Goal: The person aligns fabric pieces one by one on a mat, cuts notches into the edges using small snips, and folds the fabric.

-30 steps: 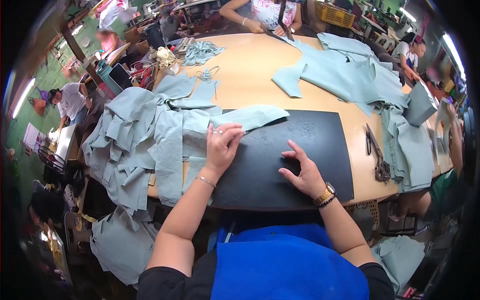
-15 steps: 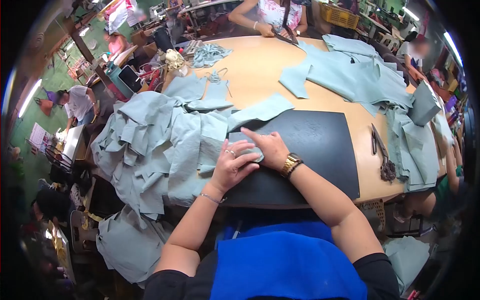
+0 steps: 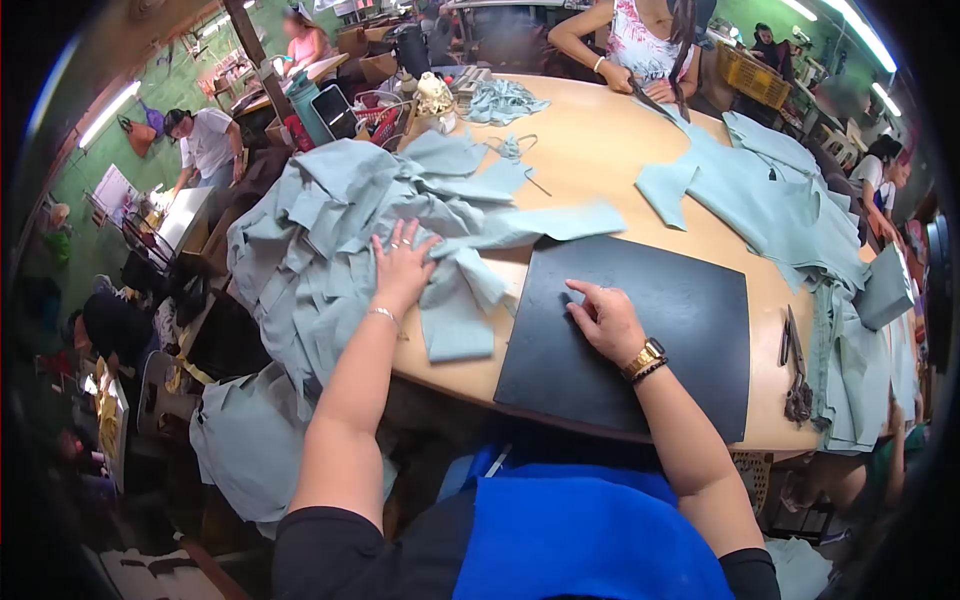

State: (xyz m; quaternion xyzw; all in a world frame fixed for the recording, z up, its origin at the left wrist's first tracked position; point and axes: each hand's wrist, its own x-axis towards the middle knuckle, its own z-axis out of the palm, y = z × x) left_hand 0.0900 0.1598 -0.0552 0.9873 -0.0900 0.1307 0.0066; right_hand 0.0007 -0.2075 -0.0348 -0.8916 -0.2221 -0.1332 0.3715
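My left hand [image 3: 403, 262] lies with spread fingers on a heap of pale blue-green cloth pieces [image 3: 320, 250] at the table's left side. Just below it, a folded cloth piece [image 3: 458, 330] rests near the table's front edge. Over the black mat [image 3: 620, 390] is my right hand [image 3: 608, 325], its index finger stretched out and thumb apart, with nothing seen in it. The other fingers curl partly out of sight. A long cloth strip [image 3: 560, 224] reaches from the heap to the mat's far edge.
Dark scissors [image 3: 797, 375] lie right of the mat. Beyond them are stacked cloth pieces [image 3: 850, 370] and a blue-green box [image 3: 885, 288]. Across the table a co-worker [image 3: 640, 50] holds large shears at a cloth sheet [image 3: 750, 190]. Cloth [image 3: 250, 440] also hangs below the left edge.
My hands have parted. The left has moved from the mat to the cloth heap; the right has stayed over the mat, and the small cloth piece is out of my hands. The view has shifted.
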